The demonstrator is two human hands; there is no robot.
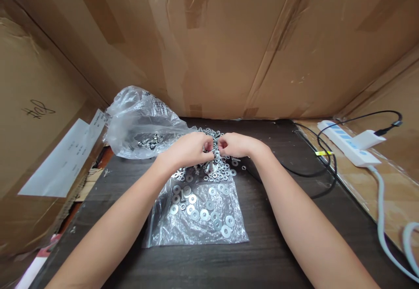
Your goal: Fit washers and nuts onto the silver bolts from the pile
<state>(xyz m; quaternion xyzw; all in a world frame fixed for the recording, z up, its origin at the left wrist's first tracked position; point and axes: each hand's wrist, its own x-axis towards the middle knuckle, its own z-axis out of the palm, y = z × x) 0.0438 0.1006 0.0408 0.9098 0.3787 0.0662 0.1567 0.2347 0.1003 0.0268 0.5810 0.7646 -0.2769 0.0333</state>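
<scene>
My left hand point(191, 148) and my right hand point(236, 145) meet fingertip to fingertip over a heap of small metal nuts point(218, 166) on the dark table point(268, 245). Their fingers pinch a small metal part between them; the fingers hide what it is. In front of the heap lies a flat clear plastic bag point(196, 230) with several large washers point(204, 214) on it. A crumpled clear bag point(140, 123) holding more small metal parts stands just left of my left hand.
Cardboard walls point(229, 44) close in the table at the back and both sides. A white power strip point(350, 142) with a plugged adapter and black cables point(322, 166) lies at the right. A white paper label point(62, 158) sticks to the left cardboard.
</scene>
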